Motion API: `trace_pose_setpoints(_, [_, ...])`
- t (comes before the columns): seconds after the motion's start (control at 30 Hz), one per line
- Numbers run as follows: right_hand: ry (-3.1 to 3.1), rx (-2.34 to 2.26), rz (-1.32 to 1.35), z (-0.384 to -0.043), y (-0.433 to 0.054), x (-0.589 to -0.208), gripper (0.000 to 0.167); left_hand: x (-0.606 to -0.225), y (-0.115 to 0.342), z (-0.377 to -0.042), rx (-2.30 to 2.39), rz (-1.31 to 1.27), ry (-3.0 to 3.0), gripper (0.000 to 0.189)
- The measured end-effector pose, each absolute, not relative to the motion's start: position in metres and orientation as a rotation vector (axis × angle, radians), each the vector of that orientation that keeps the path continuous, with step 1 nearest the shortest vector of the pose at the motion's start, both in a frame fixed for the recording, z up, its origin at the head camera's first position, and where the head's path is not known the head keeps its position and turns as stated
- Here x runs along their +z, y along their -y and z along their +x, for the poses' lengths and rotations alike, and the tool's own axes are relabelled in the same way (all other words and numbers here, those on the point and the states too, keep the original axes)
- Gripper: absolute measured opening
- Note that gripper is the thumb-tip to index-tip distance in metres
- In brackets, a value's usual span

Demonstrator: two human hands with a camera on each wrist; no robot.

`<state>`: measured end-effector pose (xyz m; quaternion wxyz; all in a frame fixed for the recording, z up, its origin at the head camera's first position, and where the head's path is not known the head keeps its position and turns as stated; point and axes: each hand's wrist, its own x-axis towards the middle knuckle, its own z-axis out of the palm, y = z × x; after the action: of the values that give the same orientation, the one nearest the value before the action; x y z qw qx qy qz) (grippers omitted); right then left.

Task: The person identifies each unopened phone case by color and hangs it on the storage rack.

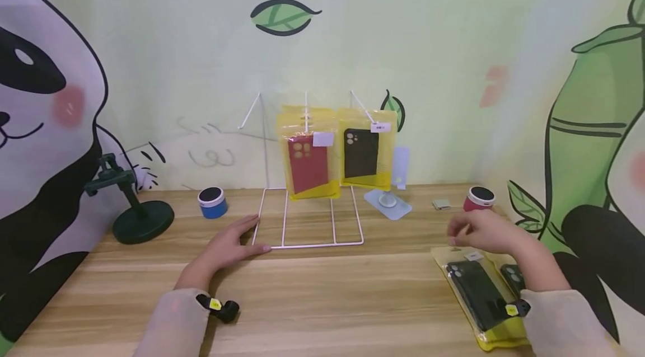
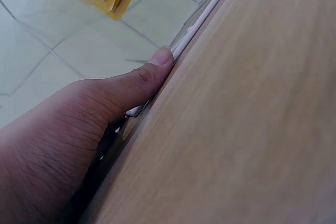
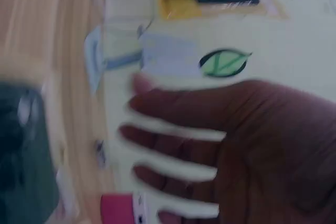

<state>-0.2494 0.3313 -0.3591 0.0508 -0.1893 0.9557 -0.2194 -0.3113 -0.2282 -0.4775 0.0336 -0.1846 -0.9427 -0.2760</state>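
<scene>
My left hand [image 1: 234, 240] rests at the front left corner of a white wire display rack [image 1: 312, 245], thumb along its front bar. In the left wrist view the thumb of that hand [image 2: 121, 95] lies on the white wire; its other fingers are hidden. From the rack's hooks hang yellow pouches: a red phone case [image 1: 307, 164] in the middle and a black phone case [image 1: 360, 154] to the right. My right hand [image 1: 486, 231] hovers over pouched dark phone cases [image 1: 476, 292] on the table. Its fingers [image 3: 168, 142] are loosely bent, holding nothing, and blurred.
A dark green stand [image 1: 143, 222] and a blue round jar [image 1: 213, 203] are at the left. Behind the right hand sits a red jar [image 1: 478, 198], with a small pale item [image 1: 441, 204] beside it. A light blue stand [image 1: 388, 203] stands right of the rack.
</scene>
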Motion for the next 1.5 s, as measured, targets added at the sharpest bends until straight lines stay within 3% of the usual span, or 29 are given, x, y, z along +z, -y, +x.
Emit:
trace_pose_setpoints(0.27, [-2.762, -0.464, -0.194, -0.256, -0.355, -0.394, 0.042, -0.477, 0.229, -0.308, -0.842, -0.545, 2.923, 0.094])
trace_pose_setpoints(0.5, [-2.758, -0.422, -0.244, -0.252, -0.32, -0.398, 0.053, -0.477, 0.229, -0.31, -0.842, -0.548, 2.922, 0.094])
trace_pose_setpoints(0.77, [-2.689, -0.411, -0.39, -0.255, -0.306, -0.406, 0.041, -0.477, 0.228, -0.309, -0.823, -0.562, 2.919, 0.093])
trace_pose_setpoints(1.1, [-2.516, -0.869, -0.735, -0.266, -0.301, -0.406, 0.022, -0.475, 0.227, -0.308, -0.853, -0.539, 2.928, 0.095])
trace_pose_setpoints(1.5, [-2.545, -1.044, -0.805, -0.258, -0.297, -0.383, 0.019, -0.476, 0.228, -0.309, -0.838, -0.546, 2.919, 0.096])
